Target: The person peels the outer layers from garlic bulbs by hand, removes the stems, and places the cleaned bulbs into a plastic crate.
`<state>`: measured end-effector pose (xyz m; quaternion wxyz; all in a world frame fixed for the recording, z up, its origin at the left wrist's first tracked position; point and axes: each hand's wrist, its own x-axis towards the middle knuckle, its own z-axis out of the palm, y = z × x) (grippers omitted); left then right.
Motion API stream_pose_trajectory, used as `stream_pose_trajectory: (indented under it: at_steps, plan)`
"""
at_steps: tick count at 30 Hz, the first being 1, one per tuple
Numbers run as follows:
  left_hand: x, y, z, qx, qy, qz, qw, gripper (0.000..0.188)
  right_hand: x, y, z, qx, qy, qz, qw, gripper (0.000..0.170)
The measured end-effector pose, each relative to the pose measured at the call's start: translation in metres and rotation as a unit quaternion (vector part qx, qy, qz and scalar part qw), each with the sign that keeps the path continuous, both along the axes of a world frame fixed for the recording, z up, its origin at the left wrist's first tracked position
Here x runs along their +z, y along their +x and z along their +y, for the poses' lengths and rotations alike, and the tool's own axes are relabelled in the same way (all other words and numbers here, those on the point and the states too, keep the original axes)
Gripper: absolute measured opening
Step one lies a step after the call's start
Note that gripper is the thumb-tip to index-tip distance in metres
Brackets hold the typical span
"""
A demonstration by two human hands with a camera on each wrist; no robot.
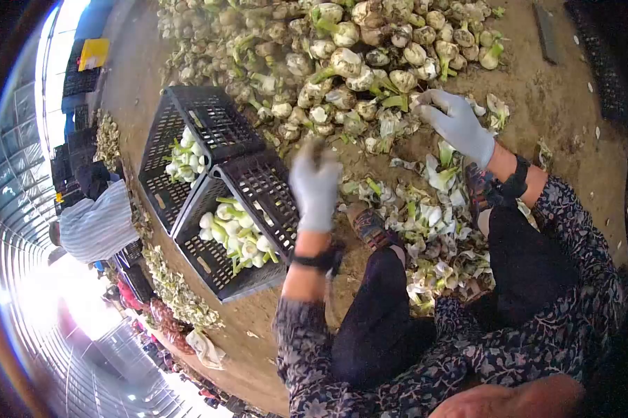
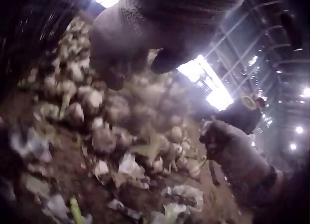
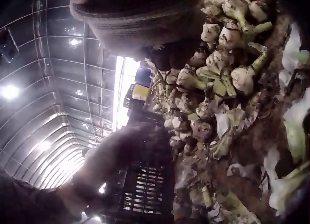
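Note:
My left hand (image 1: pixel 316 184), in a pale glove and blurred, is beside the near black crate (image 1: pixel 258 188). Its fingers point away towards the heap of garlic bulbs (image 1: pixel 349 63), their tips darkened. In the left wrist view the left hand (image 2: pixel 150 30) hangs over that heap, thumb and fingers apart. The gloved right hand (image 1: pixel 460 129) hovers at the heap's near right edge, fingers bent. I cannot tell whether it holds anything. Trimmed white bulbs (image 1: pixel 237 233) with green stems lie in the near crate; more bulbs (image 1: pixel 186 159) fill part of the crate behind (image 1: pixel 213 115).
Peeled skins and stem scraps (image 1: pixel 432 209) litter the ground between my shoes (image 1: pixel 370 226). A dark flat bar (image 1: pixel 545 33) lies at upper right. Left of the crates runs a strip of scraps (image 1: pixel 174 285), and a person in a striped shirt (image 1: pixel 99 223) bends beyond it.

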<state>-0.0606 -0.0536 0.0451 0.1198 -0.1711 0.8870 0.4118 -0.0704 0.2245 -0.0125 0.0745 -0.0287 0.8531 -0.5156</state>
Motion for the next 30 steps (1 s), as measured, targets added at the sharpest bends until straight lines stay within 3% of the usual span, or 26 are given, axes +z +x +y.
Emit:
stream_pose_trajectory:
  at_steps: [1,2,3,5,7,8,11,12,15,16,20,23,24,25,28,30]
  plan:
    - [-0.029,-0.010,0.014,-0.065,-0.022,-0.041,0.997,0.041,0.004,0.003,-0.001,-0.003,-0.007,-0.013,1.000,0.027]
    - [-0.087,-0.010,0.017,-0.100,-0.142,-0.015,0.985,0.053,0.009,0.005,-0.002,-0.006,-0.014,-0.026,1.000,0.026]
    - [-0.081,-0.015,0.036,-0.109,-0.139,-0.060,0.982,0.067,0.010,0.003,-0.001,-0.011,-0.020,-0.038,0.999,0.026]
    - [-0.131,-0.020,0.045,-0.064,-0.155,-0.039,0.985,0.078,-0.016,0.013,0.003,-0.023,0.008,0.023,0.999,0.025]
    - [-0.130,-0.038,0.057,0.000,-0.129,-0.084,0.988,0.080,-0.007,0.021,0.000,-0.015,-0.062,-0.046,0.997,0.027]
    - [-0.125,-0.044,0.059,0.032,-0.120,-0.105,0.987,0.081,-0.007,0.023,0.001,0.007,-0.018,0.041,0.999,0.033]
    - [-0.148,-0.036,0.057,0.023,-0.168,-0.049,0.984,0.087,-0.008,0.024,-0.004,0.015,-0.026,0.021,0.999,0.040]
    - [-0.152,-0.035,0.050,0.021,-0.146,-0.041,0.988,0.088,-0.007,0.024,-0.009,0.014,0.003,0.012,1.000,0.044]
    - [-0.172,-0.012,0.028,0.009,0.010,-0.057,0.998,0.084,-0.024,0.028,-0.016,0.012,-0.050,-0.008,0.999,0.047]
    - [-0.157,0.004,0.025,0.054,0.342,-0.116,0.931,0.071,-0.032,0.031,-0.017,0.014,-0.036,0.024,0.999,0.047]
    - [-0.104,0.042,0.040,0.065,0.378,-0.113,0.917,0.054,-0.038,0.030,-0.014,0.068,-0.027,-0.155,0.985,0.037]
    - [-0.061,0.039,0.051,0.034,0.402,-0.022,0.915,0.050,-0.018,0.024,-0.019,0.124,-0.136,-0.184,0.966,0.031]
    - [-0.057,0.036,0.051,0.006,0.398,-0.001,0.918,0.049,-0.021,0.025,-0.021,0.147,-0.116,-0.090,0.978,0.028]
    - [-0.053,0.034,0.052,-0.021,0.392,0.020,0.919,0.048,-0.023,0.026,-0.022,0.164,-0.128,-0.078,0.975,0.029]
    - [-0.040,0.033,0.056,-0.073,0.301,0.038,0.950,0.053,-0.009,0.020,-0.029,0.152,-0.191,-0.117,0.963,0.028]
    - [-0.050,0.040,0.051,-0.103,0.239,0.100,0.960,0.052,0.006,0.016,-0.033,0.165,-0.094,-0.179,0.965,0.028]
